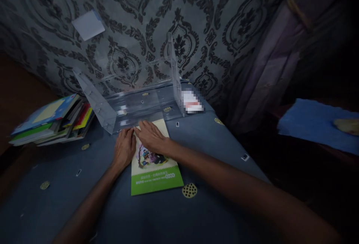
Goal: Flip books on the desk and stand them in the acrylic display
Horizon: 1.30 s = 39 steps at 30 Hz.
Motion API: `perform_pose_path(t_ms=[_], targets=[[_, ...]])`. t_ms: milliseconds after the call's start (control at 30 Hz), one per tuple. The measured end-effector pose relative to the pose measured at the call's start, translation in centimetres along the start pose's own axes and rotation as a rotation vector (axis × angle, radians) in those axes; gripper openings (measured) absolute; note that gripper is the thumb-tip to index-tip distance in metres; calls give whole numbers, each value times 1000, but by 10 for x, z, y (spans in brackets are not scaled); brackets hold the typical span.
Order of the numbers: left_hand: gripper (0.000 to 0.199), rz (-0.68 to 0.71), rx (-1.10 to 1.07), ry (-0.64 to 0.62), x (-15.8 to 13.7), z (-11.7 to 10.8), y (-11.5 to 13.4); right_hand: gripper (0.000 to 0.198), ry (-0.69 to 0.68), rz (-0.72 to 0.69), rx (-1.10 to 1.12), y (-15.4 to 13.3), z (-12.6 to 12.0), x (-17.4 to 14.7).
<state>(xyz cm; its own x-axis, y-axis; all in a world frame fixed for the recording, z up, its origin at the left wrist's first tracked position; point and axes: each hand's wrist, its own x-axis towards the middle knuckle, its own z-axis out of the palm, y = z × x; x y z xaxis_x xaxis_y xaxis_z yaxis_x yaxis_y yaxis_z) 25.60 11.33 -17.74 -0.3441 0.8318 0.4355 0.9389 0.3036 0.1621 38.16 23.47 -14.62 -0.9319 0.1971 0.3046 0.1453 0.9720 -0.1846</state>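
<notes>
A thin book (157, 180) with a cream and green illustrated cover lies flat on the cloth-covered table, its lower edge towards me. My left hand (123, 147) is at the book's upper left edge, with its fingers held together and closed on that edge. Across the upper part of the cover rests my right hand (151, 135), palm down, fingers slightly bent, its tips close to my left hand. Part of the cover is hidden beneath it. Just beyond both hands stands a clear plastic rack (108, 111) with upright side panels.
To the left lies a stack of books (46, 118). A small white and red item (192, 101), blurred out, sits right of the rack. The patterned wall (123, 64) bounds the back, with a purplish curtain (269, 72) at right. Farther right is a blue cloth (311, 122).
</notes>
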Motion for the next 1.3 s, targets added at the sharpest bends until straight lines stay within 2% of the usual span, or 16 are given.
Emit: perform_pose_path(t_ms=[267, 400, 667, 1067, 1167, 1300], targets=[[38, -7, 67, -32, -1, 1, 0, 32, -59, 56, -49, -4, -1, 4], [38, 4, 94, -49, -1, -1, 0, 27, -40, 72, -17, -1, 0, 2], [39, 11, 102, -43, -2, 0, 1, 26, -42, 126, -12, 20, 3, -10], [38, 7, 143, -67, 0, -4, 5, 33, -81, 285, -125, 48, -17, -43], [36, 44, 179, -78, 2, -7, 7, 34, -59, 290, -146, 51, -18, -46], [40, 163, 153, -129, 10, -7, 10, 31, -8, 228, -157, 53, -15, -45]])
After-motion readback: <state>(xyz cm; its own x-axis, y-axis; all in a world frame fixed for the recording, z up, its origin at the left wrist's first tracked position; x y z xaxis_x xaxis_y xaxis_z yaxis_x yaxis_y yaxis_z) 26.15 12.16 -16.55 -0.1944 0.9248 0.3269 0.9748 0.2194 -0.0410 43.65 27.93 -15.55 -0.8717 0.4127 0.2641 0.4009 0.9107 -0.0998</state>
